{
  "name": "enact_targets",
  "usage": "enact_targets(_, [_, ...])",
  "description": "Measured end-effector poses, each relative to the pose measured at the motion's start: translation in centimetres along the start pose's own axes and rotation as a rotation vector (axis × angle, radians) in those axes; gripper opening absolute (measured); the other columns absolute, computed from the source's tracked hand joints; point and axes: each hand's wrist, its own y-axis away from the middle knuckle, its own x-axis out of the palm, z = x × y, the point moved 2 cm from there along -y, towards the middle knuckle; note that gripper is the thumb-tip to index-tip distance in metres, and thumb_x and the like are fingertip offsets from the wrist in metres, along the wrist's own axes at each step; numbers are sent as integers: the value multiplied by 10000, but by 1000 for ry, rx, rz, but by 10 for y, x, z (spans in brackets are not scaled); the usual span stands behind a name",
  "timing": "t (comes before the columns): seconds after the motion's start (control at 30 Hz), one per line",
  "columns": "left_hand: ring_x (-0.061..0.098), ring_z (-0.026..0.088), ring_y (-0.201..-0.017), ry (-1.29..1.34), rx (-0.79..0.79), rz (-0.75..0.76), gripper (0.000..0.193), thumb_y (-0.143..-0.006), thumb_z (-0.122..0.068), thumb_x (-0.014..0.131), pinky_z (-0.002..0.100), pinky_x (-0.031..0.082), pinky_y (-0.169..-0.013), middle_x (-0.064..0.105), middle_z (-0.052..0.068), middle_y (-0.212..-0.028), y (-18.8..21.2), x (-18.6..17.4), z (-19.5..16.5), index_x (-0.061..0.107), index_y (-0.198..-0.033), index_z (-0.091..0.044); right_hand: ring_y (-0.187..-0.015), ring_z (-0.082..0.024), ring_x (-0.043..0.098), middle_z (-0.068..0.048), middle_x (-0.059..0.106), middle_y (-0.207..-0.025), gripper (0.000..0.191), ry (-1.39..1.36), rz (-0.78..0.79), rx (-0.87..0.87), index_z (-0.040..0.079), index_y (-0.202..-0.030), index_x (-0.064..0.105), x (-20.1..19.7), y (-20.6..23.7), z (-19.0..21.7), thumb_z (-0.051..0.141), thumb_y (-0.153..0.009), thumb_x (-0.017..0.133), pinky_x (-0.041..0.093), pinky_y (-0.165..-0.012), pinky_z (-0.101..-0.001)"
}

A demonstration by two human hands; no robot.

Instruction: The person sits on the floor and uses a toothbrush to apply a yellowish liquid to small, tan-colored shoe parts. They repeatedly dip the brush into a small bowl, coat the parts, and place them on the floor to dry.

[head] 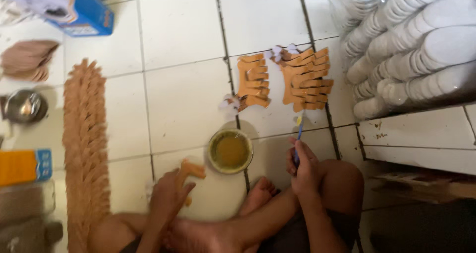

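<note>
Right hand grips a brush, bristles pointing far. Left hand pinches a tan strap piece, left of the glue bowl.

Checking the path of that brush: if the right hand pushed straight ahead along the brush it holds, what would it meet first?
Probably the right-hand row of tan cut pieces: the right hand aims its blue brush up at them, its tip close below.
</note>
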Motion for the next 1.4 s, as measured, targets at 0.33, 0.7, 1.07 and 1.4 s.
enact_targets(0.33, [660, 424, -923, 116, -172, 67, 305, -933, -354, 661, 528, 519, -774, 700, 194, -969, 27, 2, 38, 657, -1015, -60, -422, -84, 370, -18, 563, -691, 286, 73, 38, -68, 41, -1113, 681, -9, 20, -7, 303, -1041, 590, 254, -384, -251])
enact_targets(0.7, [687, 419, -870, 188, -234, -95, 366, -868, -317, 715, 506, 535, -758, 721, 203, -890, 33, -21, 50, 667, -1145, -82, -445, -78, 377, -40, 592, -715, 277, 205, 63, -186, 3, -1102, 686, 9, 64, 1, 263, -1059, 600, 267, -412, -238])
enact_targets(1.07, [687, 401, -827, 338, -194, -142, 297, -907, -313, 718, 481, 531, -722, 717, 193, -838, 38, -62, 57, 681, -1049, -55, -459, -60, 388, -10, 593, -712, 234, 304, 56, -249, 27, -1079, 712, 17, 77, -3, 231, -1066, 600, 258, -411, -227])
enact_targets(1.4, [602, 202, -942, 1657, -111, -223, 184, -1073, -81, 587, 361, 554, -793, 591, 93, -1026, 46, -82, 31, 498, -1231, -43, -561, -50, 411, 51, 505, -679, 226, 636, 103, -287, 97, -1100, 768, 34, 95, -27, 271, -1050, 633, 320, -492, -233])
